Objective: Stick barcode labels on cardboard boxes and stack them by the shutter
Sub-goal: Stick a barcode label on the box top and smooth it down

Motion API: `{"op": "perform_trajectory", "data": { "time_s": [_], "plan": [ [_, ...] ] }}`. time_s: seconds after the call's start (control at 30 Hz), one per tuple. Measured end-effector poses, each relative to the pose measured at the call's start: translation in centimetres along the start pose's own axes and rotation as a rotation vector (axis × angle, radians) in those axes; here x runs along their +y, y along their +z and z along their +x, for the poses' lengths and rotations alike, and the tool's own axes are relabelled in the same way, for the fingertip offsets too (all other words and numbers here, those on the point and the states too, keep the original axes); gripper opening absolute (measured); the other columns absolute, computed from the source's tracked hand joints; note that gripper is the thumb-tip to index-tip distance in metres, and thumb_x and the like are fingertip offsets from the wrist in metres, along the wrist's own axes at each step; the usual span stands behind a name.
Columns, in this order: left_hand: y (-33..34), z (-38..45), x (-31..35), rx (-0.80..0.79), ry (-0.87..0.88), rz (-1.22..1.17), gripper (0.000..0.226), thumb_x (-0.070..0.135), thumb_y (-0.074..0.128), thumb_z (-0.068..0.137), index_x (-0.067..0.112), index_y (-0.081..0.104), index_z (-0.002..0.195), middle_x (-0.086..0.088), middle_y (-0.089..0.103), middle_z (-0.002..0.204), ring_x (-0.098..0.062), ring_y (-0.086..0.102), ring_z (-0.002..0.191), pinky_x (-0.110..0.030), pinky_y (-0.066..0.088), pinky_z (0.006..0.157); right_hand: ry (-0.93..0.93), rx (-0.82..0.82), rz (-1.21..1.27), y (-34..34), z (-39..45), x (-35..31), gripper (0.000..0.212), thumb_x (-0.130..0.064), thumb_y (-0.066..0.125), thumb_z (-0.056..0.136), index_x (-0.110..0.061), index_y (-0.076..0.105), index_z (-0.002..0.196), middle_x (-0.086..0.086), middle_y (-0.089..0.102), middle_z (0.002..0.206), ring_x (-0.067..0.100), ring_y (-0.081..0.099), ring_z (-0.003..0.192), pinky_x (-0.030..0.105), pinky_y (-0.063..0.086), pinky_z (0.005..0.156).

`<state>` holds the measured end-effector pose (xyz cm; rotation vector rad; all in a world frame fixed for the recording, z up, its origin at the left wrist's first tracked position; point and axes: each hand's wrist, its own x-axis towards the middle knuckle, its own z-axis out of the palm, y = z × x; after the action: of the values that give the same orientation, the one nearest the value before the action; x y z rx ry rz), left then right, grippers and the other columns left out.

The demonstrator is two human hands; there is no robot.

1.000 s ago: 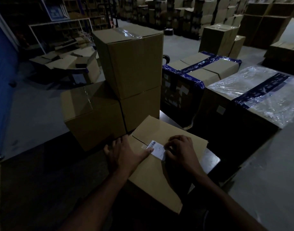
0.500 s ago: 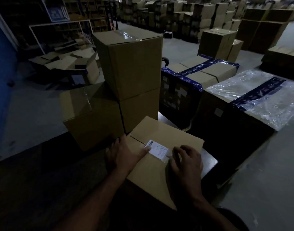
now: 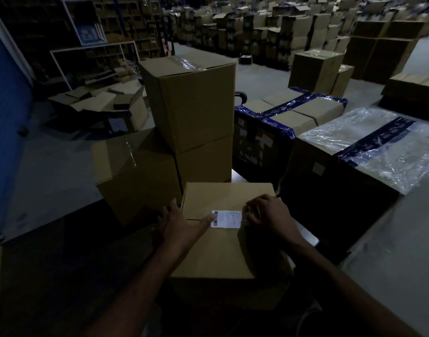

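On top of the near cardboard box, low in the middle of the view, lies a white barcode label. It sits right across the line where the two flaps meet. The left hand lies flat and spread on the box at about 9 o'clock from the label, and its thumb presses the label's left edge. The right hand is at 3 o'clock from the label with curled fingers touching the right edge; I cannot tell if it pinches that edge or only rubs it down.

If the right side is not pressed flat, a corner could stick up and peel off. A wrinkle over the bars could also happen if the hands push toward each other. The room is dark, so a crooked label would be hard to spot.

At 12 o'clock stands a stack of boxes, with the blue shutter at 9 o'clock.
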<state>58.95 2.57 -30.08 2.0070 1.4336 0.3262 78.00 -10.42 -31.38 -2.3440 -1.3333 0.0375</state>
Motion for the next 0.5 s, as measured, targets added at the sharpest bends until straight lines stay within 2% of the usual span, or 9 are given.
{"op": "perform_trajectory", "data": {
  "time_s": [0.07, 0.13, 0.23, 0.4, 0.5],
  "plan": [
    [0.7, 0.5, 0.4, -0.016, 0.027, -0.008, 0.129, 0.075, 0.076, 0.061, 0.024, 0.008, 0.157, -0.008, 0.016, 0.162, -0.031, 0.020, 0.147, -0.053, 0.022, 0.115, 0.065, 0.105, 0.040, 0.6, -1.3, -0.9, 0.029, -0.038, 0.063, 0.087, -0.022, 0.067, 0.111, 0.001, 0.064, 0.115, 0.020, 0.055, 0.109, 0.043, 0.038, 0.102],
    [1.5, 0.6, 0.3, -0.046, 0.053, -0.031, 0.132, 0.075, 0.079, 0.055, 0.027, 0.008, 0.155, -0.007, 0.022, 0.158, -0.032, 0.028, 0.142, -0.052, 0.031, 0.112, 0.088, 0.165, 0.069, 1.4, -2.8, -1.5, 0.028, -0.040, 0.065, 0.084, -0.025, 0.068, 0.107, -0.001, 0.061, 0.115, 0.019, 0.051, 0.110, 0.045, 0.039, 0.100],
    [2.0, 0.1, -0.2, -0.033, 0.072, -0.073, 0.132, 0.071, 0.082, 0.056, 0.028, 0.007, 0.156, -0.006, 0.026, 0.156, -0.030, 0.032, 0.140, -0.048, 0.034, 0.109, 0.079, 0.154, 0.021, 1.8, -3.8, -2.0, 0.023, -0.044, 0.063, 0.085, -0.033, 0.067, 0.105, -0.007, 0.055, 0.111, 0.016, 0.044, 0.110, 0.040, 0.034, 0.097],
    [2.3, 0.4, -0.3, 0.004, 0.112, -0.098, 0.125, 0.059, 0.087, 0.060, 0.023, 0.014, 0.155, -0.008, 0.030, 0.154, -0.028, 0.033, 0.139, -0.042, 0.033, 0.108, 0.082, 0.079, 0.030, 1.7, -3.2, -2.4, 0.030, -0.044, 0.059, 0.089, -0.034, 0.063, 0.116, -0.006, 0.052, 0.113, 0.015, 0.040, 0.111, 0.033, 0.025, 0.090],
    [2.6, 0.8, -0.7, 0.010, 0.107, -0.077, 0.129, 0.070, 0.083, 0.053, 0.028, 0.015, 0.153, -0.008, 0.033, 0.152, -0.030, 0.037, 0.136, -0.049, 0.037, 0.108, 0.083, 0.046, 0.037, 1.9, -2.8, -2.0, 0.027, -0.044, 0.059, 0.088, -0.037, 0.063, 0.114, -0.011, 0.051, 0.105, 0.013, 0.043, 0.106, 0.031, 0.025, 0.085]
  ]
}}
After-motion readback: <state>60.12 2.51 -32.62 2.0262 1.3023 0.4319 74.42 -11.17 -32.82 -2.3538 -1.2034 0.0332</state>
